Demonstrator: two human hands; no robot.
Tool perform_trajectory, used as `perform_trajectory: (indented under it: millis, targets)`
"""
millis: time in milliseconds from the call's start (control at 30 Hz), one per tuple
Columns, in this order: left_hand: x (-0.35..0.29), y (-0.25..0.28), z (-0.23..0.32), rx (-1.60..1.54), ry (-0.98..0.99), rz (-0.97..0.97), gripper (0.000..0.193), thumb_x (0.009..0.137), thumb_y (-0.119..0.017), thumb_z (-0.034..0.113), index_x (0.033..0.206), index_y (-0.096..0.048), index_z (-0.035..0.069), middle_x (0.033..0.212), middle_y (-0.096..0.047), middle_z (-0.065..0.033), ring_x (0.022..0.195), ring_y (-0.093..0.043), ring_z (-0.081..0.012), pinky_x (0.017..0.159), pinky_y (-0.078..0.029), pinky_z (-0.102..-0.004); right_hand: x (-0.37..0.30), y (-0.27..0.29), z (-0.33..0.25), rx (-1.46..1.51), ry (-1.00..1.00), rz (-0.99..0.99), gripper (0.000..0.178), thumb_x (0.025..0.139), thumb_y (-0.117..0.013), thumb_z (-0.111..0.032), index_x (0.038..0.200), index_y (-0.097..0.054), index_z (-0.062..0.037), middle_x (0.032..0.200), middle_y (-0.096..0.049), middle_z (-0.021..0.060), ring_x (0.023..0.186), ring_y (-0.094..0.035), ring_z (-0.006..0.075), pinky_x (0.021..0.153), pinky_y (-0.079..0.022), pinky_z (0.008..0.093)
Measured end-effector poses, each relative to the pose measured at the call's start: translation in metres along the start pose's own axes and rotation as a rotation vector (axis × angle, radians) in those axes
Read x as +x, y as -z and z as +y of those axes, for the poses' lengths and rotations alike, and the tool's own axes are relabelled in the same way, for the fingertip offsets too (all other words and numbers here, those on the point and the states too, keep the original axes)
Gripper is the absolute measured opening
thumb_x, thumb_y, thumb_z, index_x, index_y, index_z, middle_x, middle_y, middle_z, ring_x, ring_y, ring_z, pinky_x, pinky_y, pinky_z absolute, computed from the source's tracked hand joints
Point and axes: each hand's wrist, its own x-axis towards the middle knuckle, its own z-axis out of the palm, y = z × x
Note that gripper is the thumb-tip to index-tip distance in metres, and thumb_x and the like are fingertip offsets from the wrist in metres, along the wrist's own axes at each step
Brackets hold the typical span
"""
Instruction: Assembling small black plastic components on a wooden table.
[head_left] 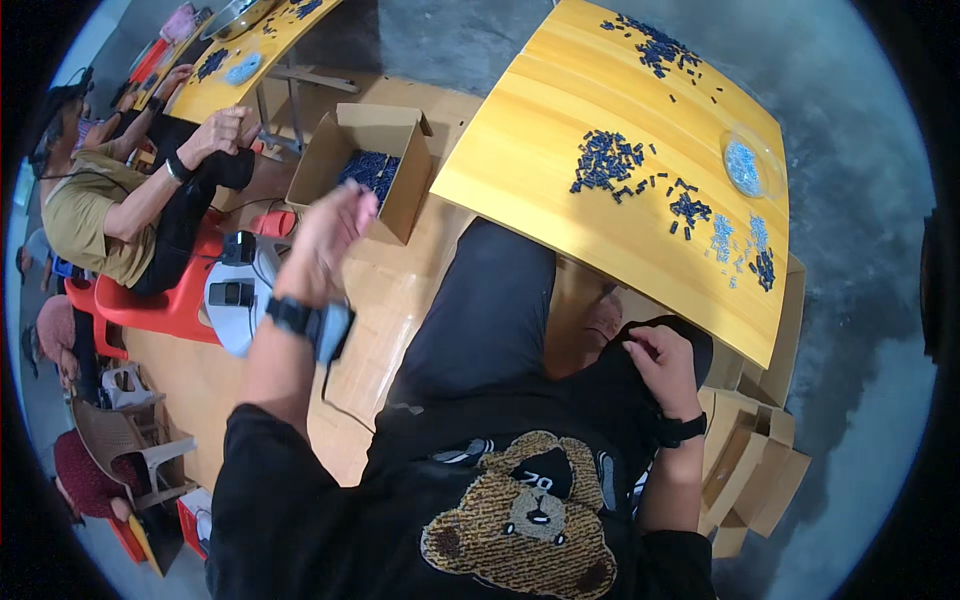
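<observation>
My left hand (332,238) is held out at the near edge of an open cardboard box (408,205), which contains many small dark blue pieces (370,172). Motion smears its fingers, so their grip is unclear. Down by my right thigh, under the near edge of the yellow table (500,140), is my right hand (664,368). Its fingers are curled in toward the thumb; anything between them is too small or hidden to name. On the tabletop lie a heap of short dark cylindrical pieces (605,160), a smaller dark cluster (690,208) and scattered clear pieces (722,238).
A clear round dish (768,165) of pale blue pieces stands near the table's right edge. More dark pieces (655,48) lie at the far end. Cardboard boxes (755,470) stand at right. Another person (105,215) sits at left beside a red stool (150,310); a cable hangs from my left wrist.
</observation>
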Motion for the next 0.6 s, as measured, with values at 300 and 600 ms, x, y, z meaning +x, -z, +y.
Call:
perform_trajectory:
  millis: [300, 600]
  targets:
    - [0.018, -0.074, 0.015, 0.043, -0.229, 0.087, 0.021, 0.090, -0.052, 0.010, 0.106, -0.055, -0.004, 0.092, -0.063, -0.0120, 0.072, -0.060, -0.0140, 0.061, -0.049, -0.0207, 0.000, -0.004, 0.001, -0.027, -0.055, -0.109, 0.018, 0.076, -0.066, -0.015, 0.087, -0.064, -0.0005, 0.074, -0.058, 0.0154, 0.070, -0.057, 0.0319, 0.064, -0.046, 0.0377]
    - [-0.006, -0.227, -0.061, 0.217, -0.258, -0.453, 0.020, 0.090, -0.056, 0.012, 0.107, -0.061, 0.001, 0.085, -0.066, -0.0063, 0.070, -0.061, -0.0098, 0.063, -0.049, -0.0208, 0.001, 0.004, 0.001, -0.054, -0.015, -0.117, 0.019, 0.077, -0.064, -0.017, 0.088, -0.064, -0.0010, 0.077, -0.060, 0.0156, 0.076, -0.058, 0.0322, 0.068, -0.047, 0.0385]
